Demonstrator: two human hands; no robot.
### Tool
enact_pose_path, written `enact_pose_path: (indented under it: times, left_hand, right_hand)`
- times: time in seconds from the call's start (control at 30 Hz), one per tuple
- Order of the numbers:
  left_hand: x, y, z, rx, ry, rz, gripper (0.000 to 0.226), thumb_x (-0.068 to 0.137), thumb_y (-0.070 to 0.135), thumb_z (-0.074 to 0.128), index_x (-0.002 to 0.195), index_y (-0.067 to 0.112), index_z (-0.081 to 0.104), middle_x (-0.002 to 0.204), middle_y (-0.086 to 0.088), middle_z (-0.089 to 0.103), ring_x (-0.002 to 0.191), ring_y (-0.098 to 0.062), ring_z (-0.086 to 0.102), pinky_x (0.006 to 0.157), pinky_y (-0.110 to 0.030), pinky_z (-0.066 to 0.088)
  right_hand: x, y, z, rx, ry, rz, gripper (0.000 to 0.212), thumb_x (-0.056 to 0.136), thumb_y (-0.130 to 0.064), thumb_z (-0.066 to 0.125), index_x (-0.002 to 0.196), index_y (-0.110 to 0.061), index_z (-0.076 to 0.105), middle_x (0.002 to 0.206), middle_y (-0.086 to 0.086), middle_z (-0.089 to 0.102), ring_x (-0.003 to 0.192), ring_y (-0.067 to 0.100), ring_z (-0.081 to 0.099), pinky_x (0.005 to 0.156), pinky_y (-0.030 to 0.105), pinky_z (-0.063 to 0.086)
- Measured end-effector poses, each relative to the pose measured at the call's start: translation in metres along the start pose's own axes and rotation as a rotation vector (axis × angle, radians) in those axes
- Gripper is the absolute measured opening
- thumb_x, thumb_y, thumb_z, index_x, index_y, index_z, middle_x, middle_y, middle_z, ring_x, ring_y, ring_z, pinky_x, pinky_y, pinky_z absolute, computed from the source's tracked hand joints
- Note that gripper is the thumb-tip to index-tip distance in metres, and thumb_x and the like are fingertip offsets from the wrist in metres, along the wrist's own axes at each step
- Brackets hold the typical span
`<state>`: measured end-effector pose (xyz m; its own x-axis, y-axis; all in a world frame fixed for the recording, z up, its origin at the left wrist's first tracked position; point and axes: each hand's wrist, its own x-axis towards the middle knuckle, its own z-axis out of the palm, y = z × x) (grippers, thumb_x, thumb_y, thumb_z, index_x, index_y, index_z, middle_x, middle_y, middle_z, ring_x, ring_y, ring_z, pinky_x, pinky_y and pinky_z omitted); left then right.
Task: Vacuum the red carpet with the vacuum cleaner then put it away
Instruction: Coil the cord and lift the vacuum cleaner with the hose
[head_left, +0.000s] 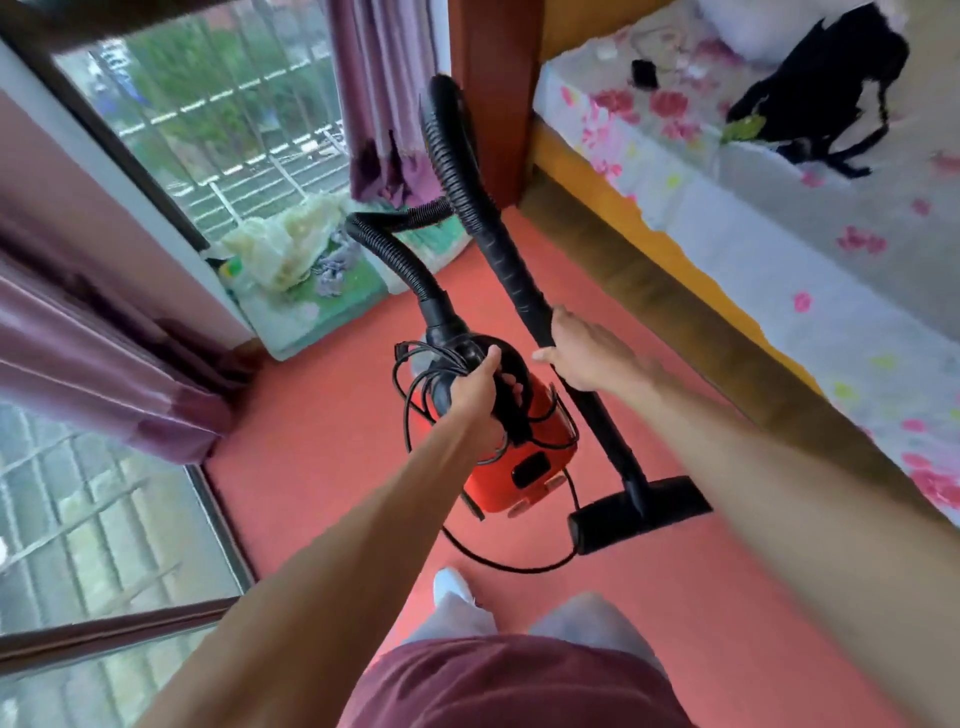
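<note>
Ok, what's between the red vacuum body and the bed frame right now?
Head view: beside the vacuum body, the black wand and its floor head, gripped by the right hand, then bare red carpet up to the bed frame.

maroon shirt (519, 686), light grey trousers (457, 618), white shoe (451, 582), bare forearms (363, 519).

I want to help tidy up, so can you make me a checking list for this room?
Surface: red carpet covers the floor.
Job's things: red vacuum cleaner; black hose looped upward; wand; floor nozzle.
Clutter: crumpled cloths and a bottle by the window; black bag on the bed.
Hands: left hand grips the vacuum's handle and bundled cord; right hand holds the wand.
Cables: cord looped at the handle, one loop hanging low.
Surroundings: window, purple curtain, flowered bed.
</note>
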<state>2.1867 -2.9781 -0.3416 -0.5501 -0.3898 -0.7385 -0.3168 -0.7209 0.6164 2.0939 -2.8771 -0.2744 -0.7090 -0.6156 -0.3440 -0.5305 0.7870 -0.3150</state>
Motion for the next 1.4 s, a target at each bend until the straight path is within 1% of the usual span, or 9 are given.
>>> enact_pose_path:
  times: [0.27,0.4,0.57,0.73,0.87,1.0,1.13,1.23,1.4]
  left_hand:
    - [0.051,0.086,-0.015,-0.161,0.152,0.054,0.024,0.098,0.028,0.062,0.084,0.011,0.053,0.056,-0.002,0.052,0.05,-0.018,0.056,0.044,-0.021,0.046]
    - [0.082,0.126,-0.004,-0.245,0.248,0.085,0.023,0.1,0.024,0.059,0.082,0.012,0.051,0.05,-0.001,0.05,0.051,-0.02,0.053,0.044,-0.021,0.044]
    - [0.112,0.172,0.022,-0.343,0.337,0.124,0.023,0.101,0.025,0.058,0.082,0.012,0.053,0.048,-0.001,0.052,0.053,-0.02,0.055,0.054,-0.029,0.043]
    - [0.134,0.218,0.041,-0.525,0.33,0.154,0.025,0.103,0.025,0.053,0.082,0.012,0.05,0.043,0.0,0.052,0.059,-0.019,0.055,0.059,-0.031,0.043]
    - [0.157,0.258,0.043,-0.639,0.293,0.164,0.022,0.105,0.023,0.049,0.087,0.011,0.051,0.047,-0.002,0.054,0.064,-0.019,0.052,0.062,-0.03,0.041]
    - [0.204,0.293,0.031,-0.744,0.296,0.129,0.022,0.105,0.016,0.048,0.086,0.006,0.05,0.07,-0.007,0.049,0.065,-0.021,0.05,0.063,-0.031,0.045]
    - [0.265,0.332,0.006,-0.854,0.288,0.088,0.028,0.099,0.006,0.048,0.072,0.011,0.045,0.059,-0.005,0.043,0.055,-0.017,0.04,0.058,-0.027,0.042]
    - [0.299,0.363,-0.014,-0.882,0.295,0.021,0.027,0.094,-0.001,0.048,0.069,0.009,0.046,0.053,-0.005,0.045,0.047,-0.017,0.042,0.045,-0.022,0.045]
    - [0.345,0.419,-0.054,-0.909,0.311,-0.015,0.026,0.09,-0.002,0.048,0.066,0.006,0.05,0.054,-0.005,0.052,0.052,-0.016,0.047,0.047,-0.02,0.048]
  right_hand:
    - [0.108,-0.046,-0.035,-0.062,-0.055,-0.177,0.05,0.093,-0.035,0.065,0.126,-0.004,0.043,0.117,0.02,0.061,0.105,0.04,0.062,0.085,0.047,0.051]
    - [0.172,-0.053,-0.058,-0.105,-0.098,-0.292,0.048,0.094,-0.035,0.063,0.127,-0.006,0.042,0.119,0.019,0.061,0.106,0.038,0.062,0.076,0.038,0.046]
    - [0.242,-0.064,-0.098,-0.244,-0.122,-0.475,0.044,0.096,-0.034,0.061,0.119,-0.002,0.041,0.118,0.02,0.06,0.109,0.038,0.061,0.072,0.038,0.041]
    - [0.305,-0.083,-0.119,-0.342,-0.114,-0.621,0.044,0.096,-0.026,0.059,0.13,-0.006,0.039,0.123,0.015,0.058,0.112,0.036,0.06,0.086,0.044,0.046]
    - [0.355,-0.108,-0.127,-0.389,-0.118,-0.705,0.043,0.095,-0.021,0.059,0.131,-0.01,0.038,0.123,0.015,0.059,0.111,0.036,0.061,0.081,0.042,0.045]
    - [0.409,-0.14,-0.121,-0.445,-0.152,-0.732,0.04,0.096,-0.027,0.058,0.126,-0.008,0.039,0.124,0.015,0.059,0.111,0.038,0.06,0.076,0.041,0.041]
    - [0.463,-0.177,-0.105,-0.468,-0.197,-0.691,0.055,0.096,-0.032,0.059,0.137,-0.006,0.033,0.123,0.015,0.058,0.113,0.039,0.059,0.077,0.041,0.041]
    - [0.502,-0.205,-0.097,-0.509,-0.241,-0.665,0.041,0.096,-0.033,0.059,0.123,-0.007,0.04,0.117,0.015,0.06,0.108,0.038,0.062,0.076,0.042,0.045]
    - [0.571,-0.258,-0.102,-0.469,-0.303,-0.609,0.044,0.095,-0.036,0.06,0.12,-0.007,0.04,0.119,0.015,0.06,0.109,0.036,0.061,0.078,0.043,0.046]
